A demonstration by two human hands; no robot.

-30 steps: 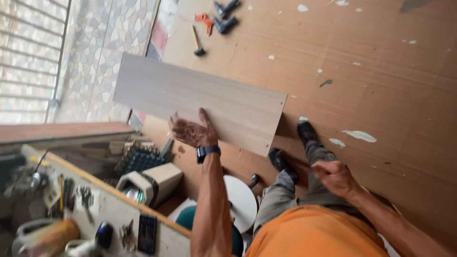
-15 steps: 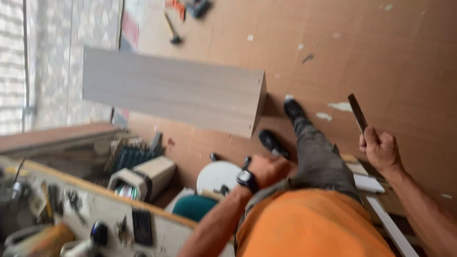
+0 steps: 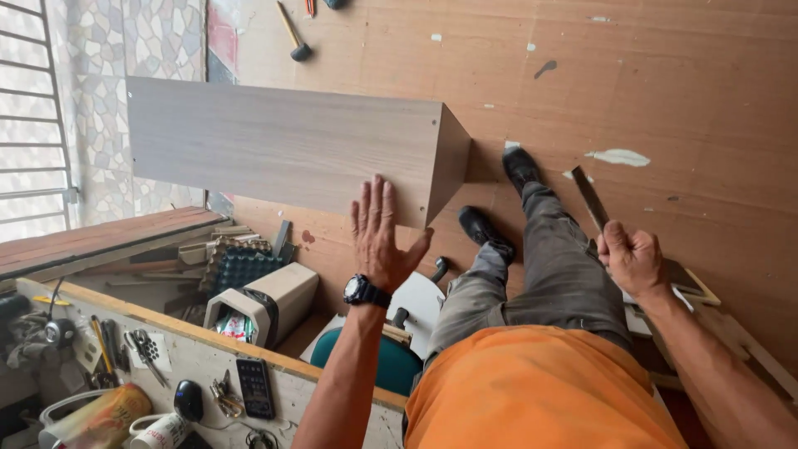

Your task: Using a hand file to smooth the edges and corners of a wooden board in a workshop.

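Scuffed brown board floor [image 3: 665, 75], left hand [image 3: 381, 237] spread on panel [image 3: 283, 141], right hand [image 3: 633, 259] gripping dark strip [image 3: 589, 195]

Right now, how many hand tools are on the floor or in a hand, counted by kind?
Hammer lying on the floor: 1
Dark flat tool held in the right hand: 1
Total: 2

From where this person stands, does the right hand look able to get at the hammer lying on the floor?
Probably not. The right hand already grips a dark flat strip, and the hammer lies far off beyond the wooden panel.
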